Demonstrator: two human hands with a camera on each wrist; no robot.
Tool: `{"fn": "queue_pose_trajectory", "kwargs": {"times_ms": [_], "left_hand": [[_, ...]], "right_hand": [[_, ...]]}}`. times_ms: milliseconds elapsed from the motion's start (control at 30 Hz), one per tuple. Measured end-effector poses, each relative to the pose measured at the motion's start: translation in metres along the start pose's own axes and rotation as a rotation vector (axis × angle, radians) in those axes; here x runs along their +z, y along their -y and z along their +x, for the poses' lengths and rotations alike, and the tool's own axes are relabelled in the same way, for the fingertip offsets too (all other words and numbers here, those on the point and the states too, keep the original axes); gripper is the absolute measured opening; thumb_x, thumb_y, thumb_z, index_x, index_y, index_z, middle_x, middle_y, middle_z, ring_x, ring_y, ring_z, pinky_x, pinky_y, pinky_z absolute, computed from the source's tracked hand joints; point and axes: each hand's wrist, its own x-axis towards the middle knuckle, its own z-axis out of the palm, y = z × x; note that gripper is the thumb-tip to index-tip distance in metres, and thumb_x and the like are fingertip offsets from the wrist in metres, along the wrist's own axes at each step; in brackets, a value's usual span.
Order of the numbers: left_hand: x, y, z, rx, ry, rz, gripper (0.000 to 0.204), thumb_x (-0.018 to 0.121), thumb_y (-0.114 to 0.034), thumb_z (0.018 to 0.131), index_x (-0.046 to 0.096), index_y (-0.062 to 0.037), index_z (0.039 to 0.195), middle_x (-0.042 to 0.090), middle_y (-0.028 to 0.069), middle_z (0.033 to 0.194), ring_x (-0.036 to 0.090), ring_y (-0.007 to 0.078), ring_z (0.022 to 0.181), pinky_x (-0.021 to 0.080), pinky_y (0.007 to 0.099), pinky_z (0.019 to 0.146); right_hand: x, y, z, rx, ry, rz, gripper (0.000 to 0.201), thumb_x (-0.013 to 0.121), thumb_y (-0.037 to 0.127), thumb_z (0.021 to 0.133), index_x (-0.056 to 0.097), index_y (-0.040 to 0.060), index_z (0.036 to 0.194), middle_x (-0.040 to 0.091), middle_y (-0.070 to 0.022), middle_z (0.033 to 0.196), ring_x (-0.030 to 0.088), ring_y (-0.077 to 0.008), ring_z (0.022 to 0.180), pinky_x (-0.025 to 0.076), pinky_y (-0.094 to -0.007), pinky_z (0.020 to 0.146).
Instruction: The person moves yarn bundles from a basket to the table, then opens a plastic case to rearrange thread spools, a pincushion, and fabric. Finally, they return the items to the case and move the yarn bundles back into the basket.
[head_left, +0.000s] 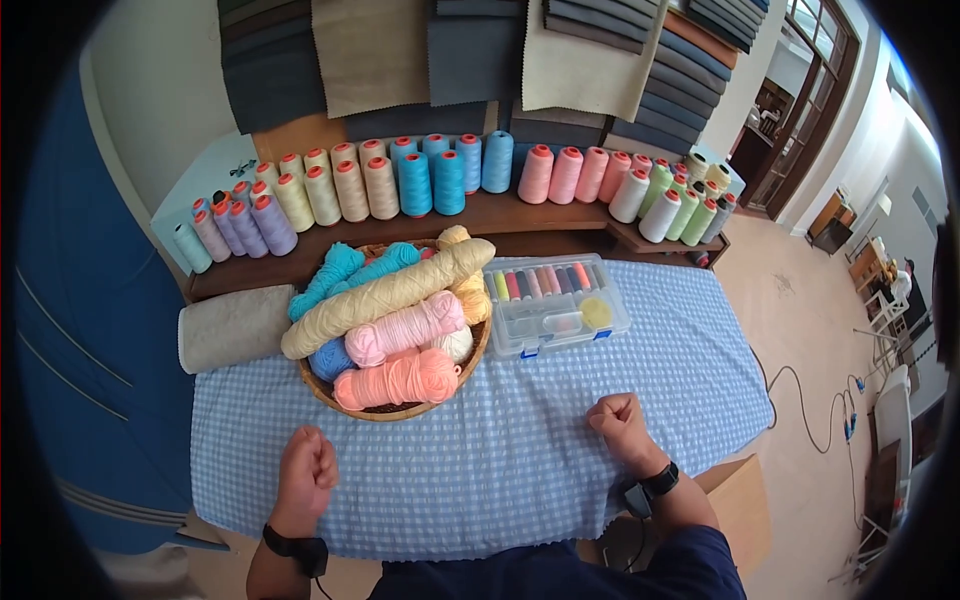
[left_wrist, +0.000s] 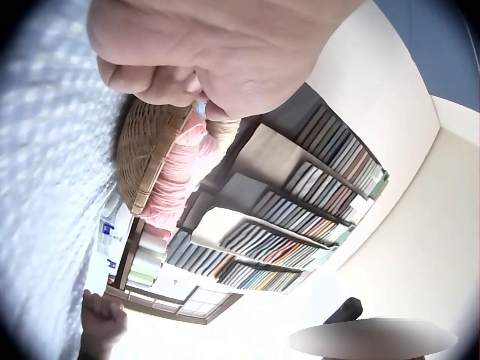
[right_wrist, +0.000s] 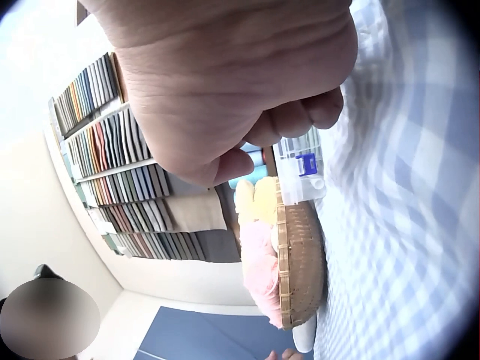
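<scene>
My left hand (head_left: 308, 470) is a fist at the front left of the blue checked tablecloth (head_left: 480, 480), in front of the basket and holding nothing. On the right, my right hand (head_left: 624, 428) is also curled into a fist, with nothing in it, nearest to the clear plastic case. The wicker basket (head_left: 325, 393) between them is heaped with yarn: a long beige skein (head_left: 390, 298) on top, a coral skein (head_left: 400, 380), a pink skein (head_left: 405, 328) and turquoise skeins (head_left: 335, 268). Beside it lies the lidded clear case (head_left: 530, 325) with small thread spools inside.
Behind the basket, a brown wooden shelf (head_left: 330, 240) bears several rows of thread cones (head_left: 431, 184). A folded grey cloth (head_left: 235, 325) lies at the left. Fabric samples (head_left: 475, 60) hang on the back wall. A cardboard box (head_left: 738, 510) stands beside the table at lower right.
</scene>
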Motion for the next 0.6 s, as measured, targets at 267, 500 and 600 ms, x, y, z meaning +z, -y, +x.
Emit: {"fn": "queue_pose_trajectory", "kwargs": {"times_ms": [267, 500, 600], "left_hand": [[0.005, -0.037, 0.060, -0.084, 0.043, 0.229, 0.050, 0.057, -0.034, 0.109, 0.040, -0.0149, 0.152, 0.071, 0.0128, 0.128, 0.076, 0.0270, 0.094, 0.055, 0.0298, 0.069], [0.014, -0.041, 0.079, -0.065, 0.043, 0.254, 0.057, 0.057, -0.026, 0.107, 0.033, -0.0187, 0.159, 0.068, 0.0113, 0.138, 0.077, 0.0284, 0.111, 0.063, 0.0391, 0.082], [0.018, -0.043, 0.088, -0.064, 0.066, 0.278, 0.063, 0.054, -0.021, 0.107, 0.029, -0.0207, 0.164, 0.065, 0.0126, 0.144, 0.076, 0.0273, 0.114, 0.066, 0.0444, 0.087]], "right_hand": [[-0.003, 0.002, 0.003, 0.007, 0.020, 0.075, 0.026, 0.061, 0.007, 0.091, 0.049, 0.0066, 0.067, 0.051, 0.0031, 0.072, 0.041, -0.0081, 0.070, 0.033, -0.0285, 0.064], [-0.003, 0.000, 0.005, 0.059, 0.036, -0.033, 0.026, 0.061, 0.009, 0.093, 0.059, 0.0045, 0.068, 0.058, 0.0026, 0.071, 0.046, -0.0061, 0.069, 0.036, -0.0273, 0.063], [-0.007, -0.010, 0.006, 0.084, 0.049, -0.059, 0.032, 0.063, 0.010, 0.097, 0.059, 0.0062, 0.066, 0.056, 0.0045, 0.068, 0.044, -0.0048, 0.066, 0.035, -0.0267, 0.060]]}}
